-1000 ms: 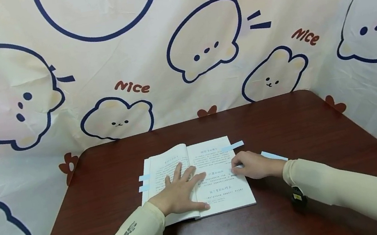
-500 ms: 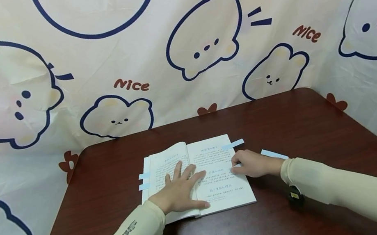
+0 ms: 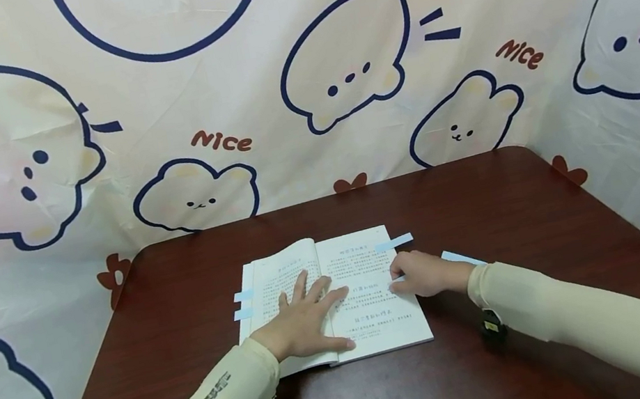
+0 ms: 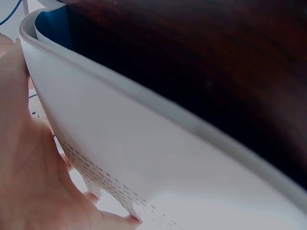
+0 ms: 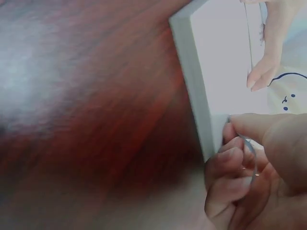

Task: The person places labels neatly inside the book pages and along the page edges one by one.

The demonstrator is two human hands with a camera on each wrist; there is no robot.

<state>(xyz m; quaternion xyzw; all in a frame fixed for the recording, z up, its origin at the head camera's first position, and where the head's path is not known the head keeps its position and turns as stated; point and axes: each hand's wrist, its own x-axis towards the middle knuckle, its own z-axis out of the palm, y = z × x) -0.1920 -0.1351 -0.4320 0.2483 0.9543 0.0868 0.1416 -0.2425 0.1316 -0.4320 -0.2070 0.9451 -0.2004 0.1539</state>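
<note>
An open book (image 3: 376, 342) with printed pages lies on the dark wooden table. My left hand (image 3: 301, 322) rests on it with fingers spread across the gutter and thumb on the right page; in the left wrist view the hand (image 4: 43, 167) is beside the curved page (image 4: 124, 129). At the right page's outer edge, my right hand (image 3: 424, 274) pinches a thin light-blue sticky tab (image 5: 253, 155), its strip bending among the curled fingers. Above that hand, another blue sticky tab (image 3: 395, 242) sticks out past the page edge. Two more tabs (image 3: 242, 296) jut from the left side.
A light-blue strip (image 3: 462, 257) lies on the table (image 3: 485, 200) behind the right wrist, partly hidden by the sleeve. Cartoon-printed cloth (image 3: 250, 84) hangs behind the table and along its sides.
The right hand and forearm have shifted slightly left at the page edge. The left hand stays in place on the book. The head view has tilted a little.
</note>
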